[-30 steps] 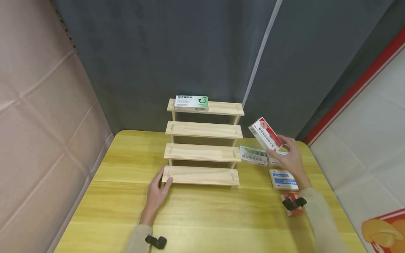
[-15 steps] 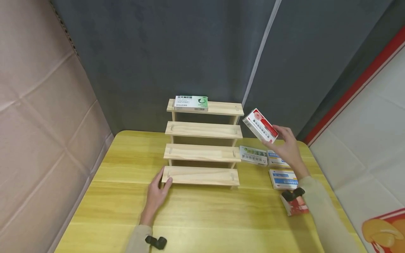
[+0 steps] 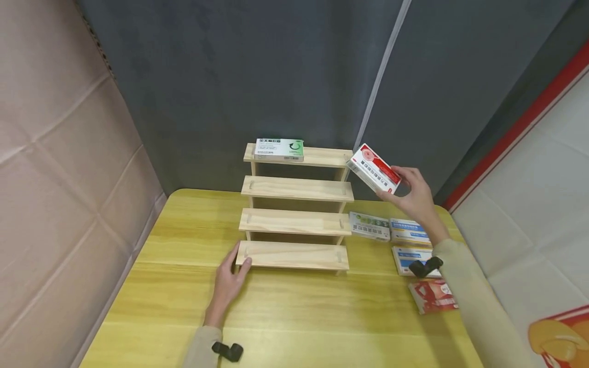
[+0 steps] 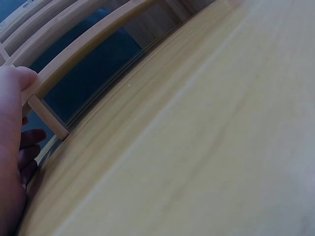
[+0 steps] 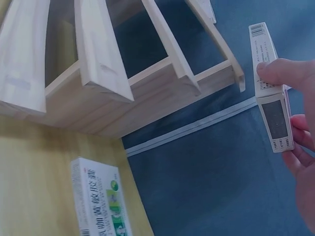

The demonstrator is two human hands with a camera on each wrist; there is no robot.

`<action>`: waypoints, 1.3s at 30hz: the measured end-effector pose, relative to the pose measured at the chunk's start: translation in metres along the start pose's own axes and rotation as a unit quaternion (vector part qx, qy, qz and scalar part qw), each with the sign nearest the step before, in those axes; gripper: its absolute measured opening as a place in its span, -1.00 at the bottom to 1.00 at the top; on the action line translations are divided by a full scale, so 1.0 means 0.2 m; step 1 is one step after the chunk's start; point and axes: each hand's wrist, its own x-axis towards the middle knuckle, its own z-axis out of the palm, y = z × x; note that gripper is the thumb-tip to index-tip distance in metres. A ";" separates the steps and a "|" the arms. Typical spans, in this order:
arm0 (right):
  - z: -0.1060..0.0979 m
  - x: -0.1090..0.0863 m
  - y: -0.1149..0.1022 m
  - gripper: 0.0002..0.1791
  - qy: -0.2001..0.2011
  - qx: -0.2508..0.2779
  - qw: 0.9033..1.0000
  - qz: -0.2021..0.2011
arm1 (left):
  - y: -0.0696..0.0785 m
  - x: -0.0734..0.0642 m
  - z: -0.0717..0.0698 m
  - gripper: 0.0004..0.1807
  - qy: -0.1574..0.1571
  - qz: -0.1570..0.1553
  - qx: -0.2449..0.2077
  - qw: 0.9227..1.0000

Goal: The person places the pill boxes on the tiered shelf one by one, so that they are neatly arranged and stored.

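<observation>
A four-step wooden display rack (image 3: 294, 223) stands on the table. My left hand (image 3: 228, 281) grips the left end of its lowest step, thumb on top and fingers around the side. My right hand (image 3: 416, 202) holds a red and white medicine box (image 3: 375, 169) by its right end, thumb on one side and fingers on the other. The box is tilted in the air beside the top step, overlapping its right end in the head view. On the top step, at the left, lies a green and white medicine box (image 3: 278, 150).
Right of the rack lie a green-printed white box (image 3: 369, 226), two blue and white boxes (image 3: 409, 231) and a red box (image 3: 432, 296), partly covered by the right forearm. A dark curtain (image 3: 230, 76) hangs behind the table (image 3: 294, 322); pale quilted panels stand at both sides.
My right hand has moved up and left with the red and white box, toward the top step. The forearm uncovers more of the boxes at the right. My left hand stays put.
</observation>
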 end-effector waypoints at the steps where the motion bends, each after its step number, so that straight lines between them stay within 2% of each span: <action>1: 0.00 0.01 -0.01 -0.16 -0.001 -0.001 1.000 -0.001 | 0.00 0.00 0.00 -0.26 0.001 0.000 0.000 1.000; 15: 0.00 0.13 -0.08 -0.13 -0.039 0.012 0.999 -0.003 | 0.01 -0.01 0.00 -0.29 0.009 0.003 -0.007 1.000; 27: 0.03 0.23 -0.13 -0.16 -0.056 0.004 0.998 -0.014 | 0.00 -0.01 0.00 -0.30 0.011 0.006 -0.006 1.000; 39: 0.01 0.31 -0.17 -0.18 -0.087 -0.009 0.996 -0.018 | 0.01 0.00 0.00 -0.29 0.007 0.003 -0.013 1.000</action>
